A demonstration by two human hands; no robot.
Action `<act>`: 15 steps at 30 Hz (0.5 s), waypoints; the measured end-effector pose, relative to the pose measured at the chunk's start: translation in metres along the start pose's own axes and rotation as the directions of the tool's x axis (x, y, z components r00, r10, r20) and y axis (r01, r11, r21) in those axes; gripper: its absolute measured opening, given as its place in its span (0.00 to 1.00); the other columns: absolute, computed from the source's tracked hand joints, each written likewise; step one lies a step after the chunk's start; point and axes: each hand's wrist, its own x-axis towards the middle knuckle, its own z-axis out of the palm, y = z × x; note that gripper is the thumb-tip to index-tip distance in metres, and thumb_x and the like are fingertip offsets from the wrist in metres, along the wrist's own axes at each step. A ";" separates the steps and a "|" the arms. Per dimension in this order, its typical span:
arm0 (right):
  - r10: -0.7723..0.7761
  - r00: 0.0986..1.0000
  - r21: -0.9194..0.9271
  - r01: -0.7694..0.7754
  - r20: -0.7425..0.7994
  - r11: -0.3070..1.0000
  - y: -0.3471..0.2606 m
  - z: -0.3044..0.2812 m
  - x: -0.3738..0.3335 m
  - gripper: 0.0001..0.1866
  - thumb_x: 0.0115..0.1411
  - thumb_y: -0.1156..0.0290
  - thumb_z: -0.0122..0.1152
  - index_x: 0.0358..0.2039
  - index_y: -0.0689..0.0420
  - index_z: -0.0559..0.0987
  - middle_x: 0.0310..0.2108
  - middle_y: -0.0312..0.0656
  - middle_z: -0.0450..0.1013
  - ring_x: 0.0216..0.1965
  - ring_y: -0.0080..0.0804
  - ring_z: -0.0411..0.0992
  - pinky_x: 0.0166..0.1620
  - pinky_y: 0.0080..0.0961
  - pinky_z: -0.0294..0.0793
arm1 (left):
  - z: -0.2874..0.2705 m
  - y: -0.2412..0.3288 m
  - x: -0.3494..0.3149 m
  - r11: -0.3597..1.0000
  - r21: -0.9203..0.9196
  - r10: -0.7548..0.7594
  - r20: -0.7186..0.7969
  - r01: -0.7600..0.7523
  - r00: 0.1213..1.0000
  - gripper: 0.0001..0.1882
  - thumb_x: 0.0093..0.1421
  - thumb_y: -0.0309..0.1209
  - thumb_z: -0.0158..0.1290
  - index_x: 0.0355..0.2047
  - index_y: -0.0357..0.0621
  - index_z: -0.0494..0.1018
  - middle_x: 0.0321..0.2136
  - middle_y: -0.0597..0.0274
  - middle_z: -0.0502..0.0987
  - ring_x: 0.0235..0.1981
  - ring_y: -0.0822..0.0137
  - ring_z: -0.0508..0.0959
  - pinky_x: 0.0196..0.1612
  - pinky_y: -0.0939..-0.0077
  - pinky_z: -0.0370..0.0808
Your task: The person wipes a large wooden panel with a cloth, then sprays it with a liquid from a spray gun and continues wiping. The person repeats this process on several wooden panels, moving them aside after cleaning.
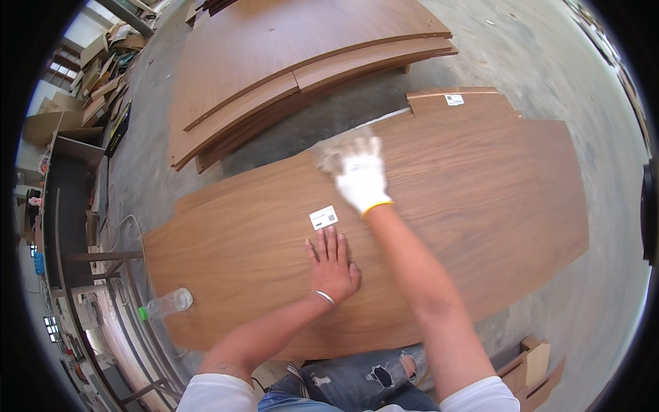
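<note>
A large brown wood-grain panel point(473, 199) lies flat in front of me. Flat on its near middle rests my left hand point(333, 269), bare, fingers spread and holding nothing, with a bracelet at the wrist. Just beyond its fingertips is a white printed label point(323, 217). Near the panel's far edge, my right hand point(360, 175) wears a white glove with a yellow cuff rim. It presses down on what looks like a crumpled greyish cloth point(329, 158); motion blurs the fingers and the cloth.
A clear plastic bottle with a green cap point(166, 304) lies at the panel's left end. More brown panels point(302, 41) are stacked beyond. A smaller labelled board point(456, 103) sits at the far right edge. Cardboard scraps point(103, 86) pile up far left; cut wood pieces point(532, 371) lie near right.
</note>
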 end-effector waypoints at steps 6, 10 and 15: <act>-0.447 0.894 0.171 0.439 0.013 0.882 -0.167 0.021 -0.009 0.23 0.62 0.56 0.57 0.56 0.46 0.80 0.60 0.35 0.72 0.65 0.37 0.62 0.71 0.55 0.47 | -0.002 -0.009 -0.002 0.988 0.150 -0.039 0.111 0.022 0.993 0.48 0.65 0.61 0.45 0.76 0.45 0.47 0.76 0.44 0.44 0.76 0.34 0.39 0.71 0.22 0.34; -0.381 0.924 0.162 0.381 -0.029 0.910 -0.122 0.024 -0.011 0.20 0.62 0.61 0.56 0.53 0.47 0.80 0.59 0.39 0.73 0.64 0.40 0.64 0.70 0.54 0.51 | -0.009 -0.014 -0.005 0.995 0.002 0.093 0.241 -0.096 0.966 0.46 0.66 0.55 0.44 0.74 0.36 0.49 0.76 0.41 0.44 0.76 0.35 0.40 0.72 0.23 0.36; 0.087 0.993 -0.156 -0.100 -0.083 0.983 0.078 -0.033 -0.026 0.27 0.62 0.58 0.60 0.57 0.59 0.77 0.61 0.51 0.70 0.60 0.53 0.64 0.66 0.47 0.61 | -0.008 -0.005 -0.003 0.996 -0.092 -0.013 0.028 0.015 1.000 0.41 0.64 0.45 0.46 0.71 0.32 0.55 0.75 0.38 0.46 0.77 0.37 0.40 0.72 0.24 0.36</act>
